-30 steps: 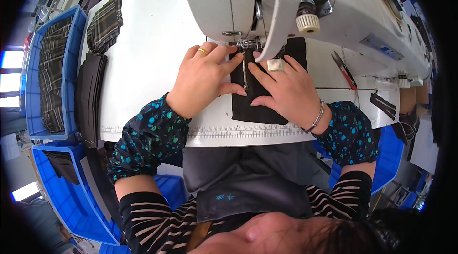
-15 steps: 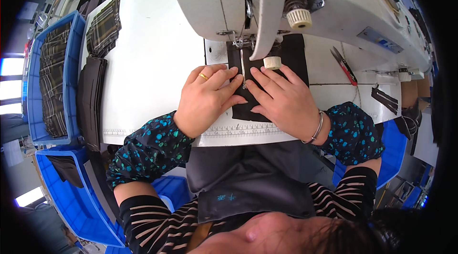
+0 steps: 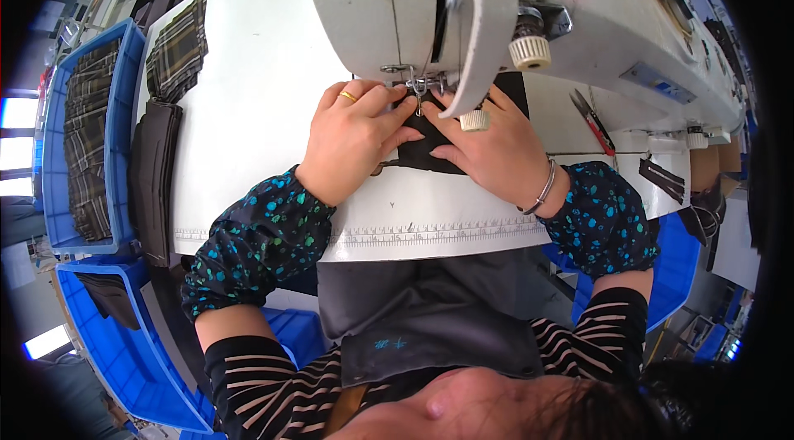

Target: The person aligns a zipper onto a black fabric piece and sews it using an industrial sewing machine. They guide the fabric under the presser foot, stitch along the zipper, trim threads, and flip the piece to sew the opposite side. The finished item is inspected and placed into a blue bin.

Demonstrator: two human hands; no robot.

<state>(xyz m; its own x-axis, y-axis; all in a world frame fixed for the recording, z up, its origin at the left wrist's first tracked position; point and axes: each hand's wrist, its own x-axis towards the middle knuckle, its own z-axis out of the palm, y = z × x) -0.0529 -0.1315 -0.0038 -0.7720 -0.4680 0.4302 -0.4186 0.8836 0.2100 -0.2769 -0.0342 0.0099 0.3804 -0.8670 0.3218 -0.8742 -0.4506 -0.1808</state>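
In the head view, a black fabric piece [image 3: 421,156] with a metal zipper [image 3: 419,107] is positioned on the white surface [image 3: 256,121], between and partly beneath the hands. The zipper is directed toward the presser foot [image 3: 423,84] of a sewing machine [image 3: 571,18], located just beyond the fingertips.

The left hand [image 3: 351,141] is held open, palm down, its fingertips rested on the fabric left of the zipper. The right hand [image 3: 496,149] is likewise open, its fingers spread over the fabric on the right and partly hidden by the machine.

Red-handled snips [image 3: 592,120] and a dark zipper strip [image 3: 662,179] are placed right of the right hand. Left of the left hand, dark fabric pieces [image 3: 155,179] and plaid fabric pieces [image 3: 177,47] are stacked beside a blue bin [image 3: 124,130]. A ruler scale [image 3: 430,234] is marked nearer the body than the hands.
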